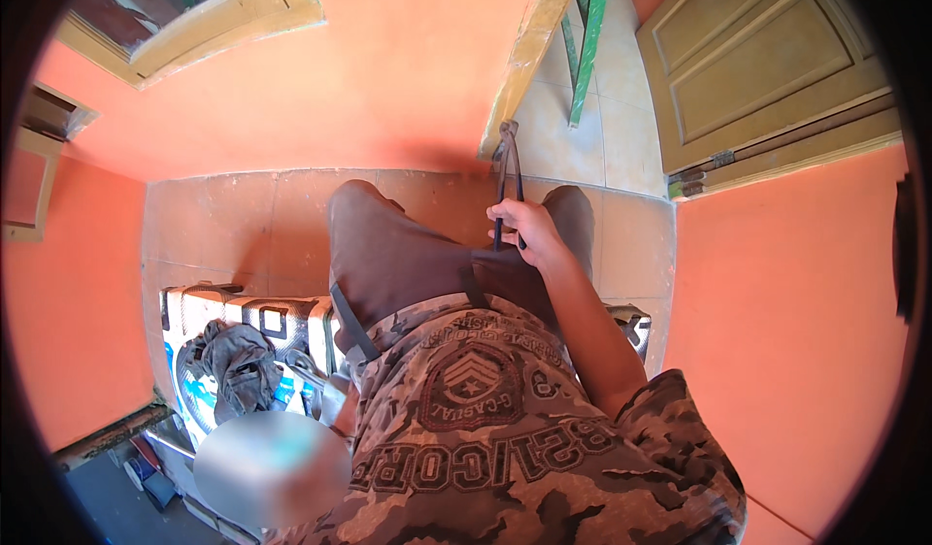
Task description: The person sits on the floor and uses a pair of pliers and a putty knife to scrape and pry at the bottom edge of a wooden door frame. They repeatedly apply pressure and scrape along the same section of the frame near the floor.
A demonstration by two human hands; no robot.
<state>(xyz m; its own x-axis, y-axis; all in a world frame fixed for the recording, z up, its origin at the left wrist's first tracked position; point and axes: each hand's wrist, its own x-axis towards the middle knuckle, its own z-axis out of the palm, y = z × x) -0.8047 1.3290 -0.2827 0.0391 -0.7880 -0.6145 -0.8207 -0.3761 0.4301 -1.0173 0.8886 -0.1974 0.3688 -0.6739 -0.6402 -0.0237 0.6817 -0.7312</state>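
My right hand [524,225] is closed on the handles of a long, dark metal tool [516,180] that looks like pincers. The tool's head meets the lower end of a yellow wooden door frame [500,108], between my bent knees. At my left hip, a sliver of my left hand or wrist [341,411] shows beside my camouflage shirt; its fingers are hidden and what it touches is unclear. Left of my leg, a dark grey crumpled cloth [238,370] lies on a pale, patterned padded item [184,312], with a blurred patch below it.
Salmon walls [388,79] surround me on a tiled floor [214,225]. A wooden cabinet-like door [748,60] is at the upper right, green slats [587,60] stand beyond the frame, and a window [155,11] is at the upper left. Assorted objects [155,477] sit at the lower left.
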